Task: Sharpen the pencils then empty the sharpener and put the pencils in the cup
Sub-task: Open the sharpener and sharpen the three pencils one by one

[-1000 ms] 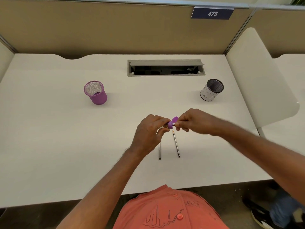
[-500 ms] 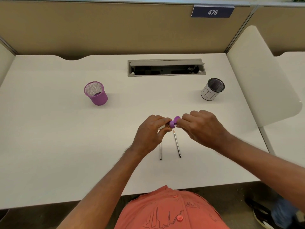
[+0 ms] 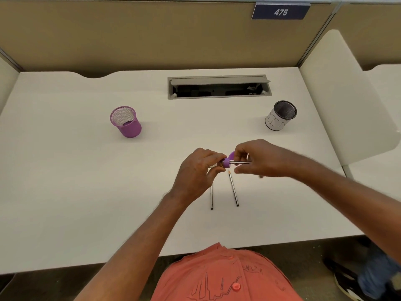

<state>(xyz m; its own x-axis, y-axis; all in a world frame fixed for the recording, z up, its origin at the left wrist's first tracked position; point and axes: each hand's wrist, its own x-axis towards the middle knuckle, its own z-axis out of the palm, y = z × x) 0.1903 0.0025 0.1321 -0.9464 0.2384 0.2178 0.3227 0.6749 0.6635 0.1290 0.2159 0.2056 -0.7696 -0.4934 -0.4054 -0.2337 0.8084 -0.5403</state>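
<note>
My left hand (image 3: pixel 196 171) pinches a small purple sharpener (image 3: pixel 227 161) above the middle of the white desk (image 3: pixel 76 187). My right hand (image 3: pixel 258 158) grips a dark pencil (image 3: pixel 239 163) whose tip sits in the sharpener. Two more pencils lie on the desk just below: one (image 3: pixel 211 197) partly under my left hand, one (image 3: pixel 233 189) with a sharpened tip pointing away from me. A purple mesh cup (image 3: pixel 126 122) stands at the left, a black-and-white mesh cup (image 3: pixel 280 115) at the right.
A grey cable hatch (image 3: pixel 219 86) is open at the back centre of the desk. A tan partition wall (image 3: pixel 152 33) closes the far side, and a white side panel (image 3: pixel 342 94) stands at the right edge.
My right hand has shifted its grip so that a stretch of the pencil now shows between the sharpener and the fingers. The left hand and the pencils on the desk stay put.
</note>
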